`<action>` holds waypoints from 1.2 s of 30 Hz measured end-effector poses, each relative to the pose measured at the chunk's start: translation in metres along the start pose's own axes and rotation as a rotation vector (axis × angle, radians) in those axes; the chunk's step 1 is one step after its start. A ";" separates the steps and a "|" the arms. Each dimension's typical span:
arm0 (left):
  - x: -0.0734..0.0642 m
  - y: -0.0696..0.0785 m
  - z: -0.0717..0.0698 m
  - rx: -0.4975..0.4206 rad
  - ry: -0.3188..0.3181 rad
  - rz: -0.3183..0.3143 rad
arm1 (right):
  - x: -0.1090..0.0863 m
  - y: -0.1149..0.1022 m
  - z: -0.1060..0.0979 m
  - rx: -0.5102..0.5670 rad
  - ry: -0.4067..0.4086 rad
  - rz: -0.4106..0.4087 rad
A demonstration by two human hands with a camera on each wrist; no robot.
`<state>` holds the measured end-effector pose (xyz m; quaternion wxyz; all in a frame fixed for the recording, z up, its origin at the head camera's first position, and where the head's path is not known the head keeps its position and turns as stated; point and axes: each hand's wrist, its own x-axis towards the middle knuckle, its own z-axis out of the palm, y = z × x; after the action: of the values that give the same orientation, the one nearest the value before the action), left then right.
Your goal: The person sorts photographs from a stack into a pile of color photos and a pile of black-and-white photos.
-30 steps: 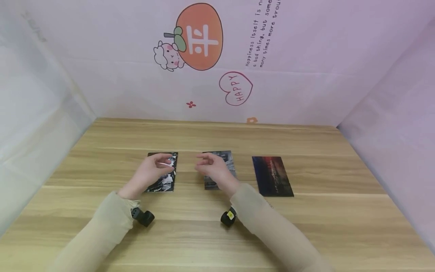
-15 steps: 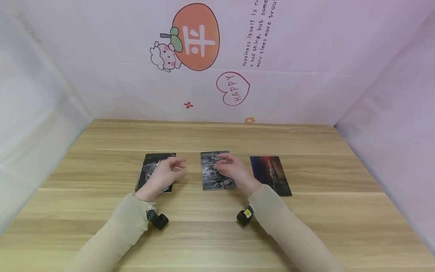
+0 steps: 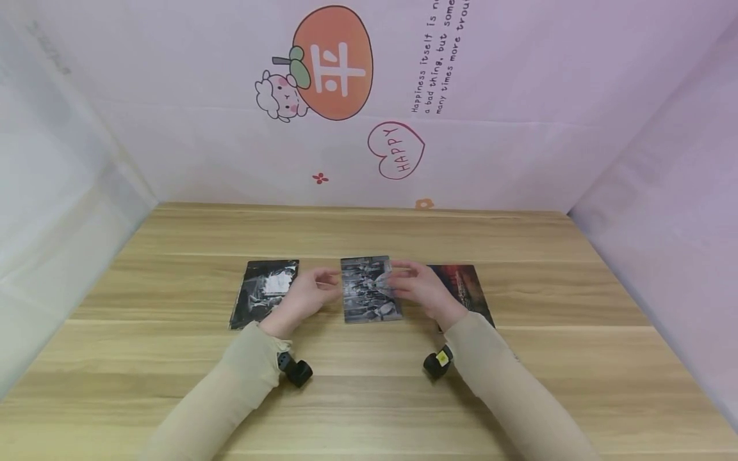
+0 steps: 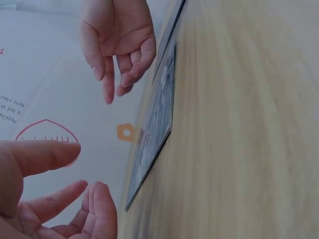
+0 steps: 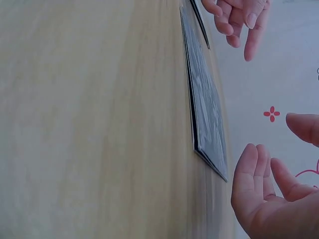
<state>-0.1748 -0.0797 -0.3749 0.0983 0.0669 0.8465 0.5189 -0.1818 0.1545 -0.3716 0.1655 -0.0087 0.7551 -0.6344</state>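
Three stacks of dark picture cards lie in a row. The middle stack, grey with a crowd scene, sits between my hands. My left hand hovers at its left edge, fingers loosely bent, thumb apart, holding nothing. On the other side my right hand has its fingertips over the right edge, also with nothing in its grasp; in the right wrist view its fingers are apart from the cards. The left stack, black and white, is partly behind my left hand. A red and blue stack is partly covered by my right hand.
The wooden tabletop runs up to a white back wall printed with an orange fruit cartoon and a heart. White sheets stand on both sides. Each wrist wears a small black camera.
Both hands have moved to the right, the left from over the left stack toward the middle one, the right from the middle stack toward the right one. The middle picture is uncovered now.
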 end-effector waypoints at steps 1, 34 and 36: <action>0.000 0.000 0.001 -0.003 0.000 -0.005 | 0.000 0.001 -0.002 -0.008 0.002 0.001; 0.007 -0.004 0.014 -0.209 -0.048 -0.058 | 0.002 0.011 0.000 -0.173 0.113 0.032; 0.007 -0.004 0.014 -0.211 -0.047 -0.055 | 0.002 0.011 0.001 -0.174 0.119 0.036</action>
<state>-0.1786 -0.0678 -0.3852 0.1389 0.0452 0.7861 0.6006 -0.1813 0.1554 -0.3831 0.1303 0.0279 0.8158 -0.5627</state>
